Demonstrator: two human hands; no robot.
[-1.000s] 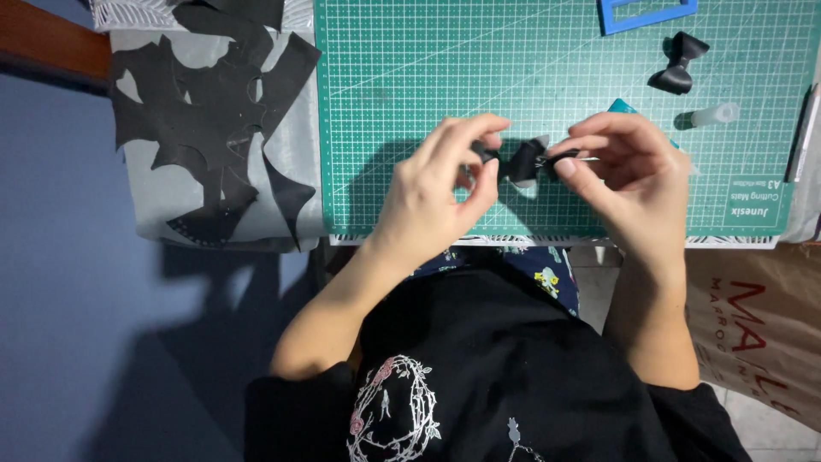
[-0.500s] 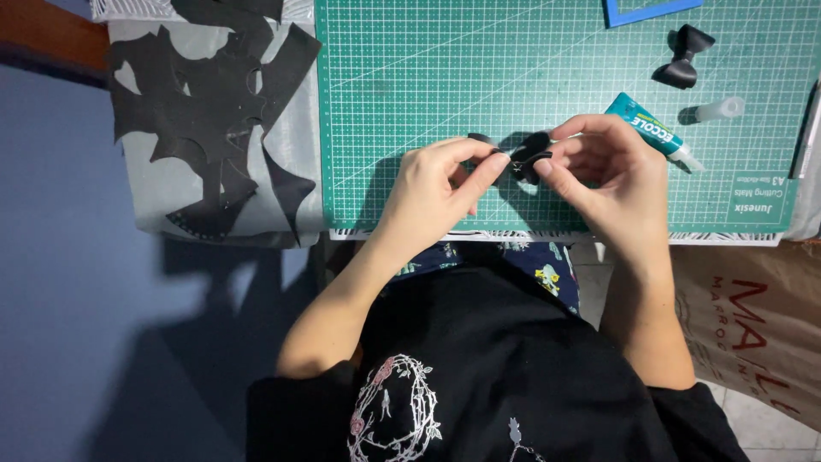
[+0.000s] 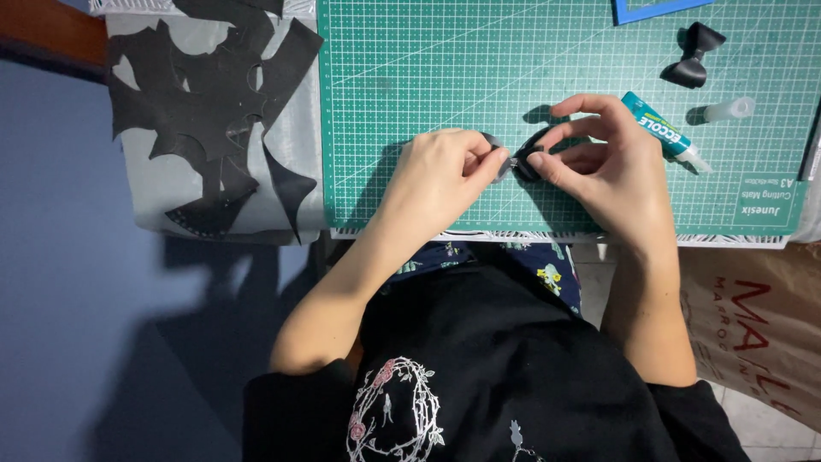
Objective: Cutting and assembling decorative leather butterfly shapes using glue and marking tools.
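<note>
A green gridded cutting mat [image 3: 445,77] covers the work surface, with a blue-grey floor at nine o'clock. Near the mat's six o'clock edge, the left hand [image 3: 440,175] and right hand [image 3: 611,167] both pinch a small black piece [image 3: 523,162] between fingertips. A teal glue tube [image 3: 663,130] lies at the right hand's two o'clock; black scrap cut-outs [image 3: 209,111] rest on grey sheet at ten o'clock.

Green gridded cutting mat [image 3: 513,51], black bow [image 3: 694,58] (teal glue tube [image 3: 663,130]), black scraps [image 3: 205,103].
</note>
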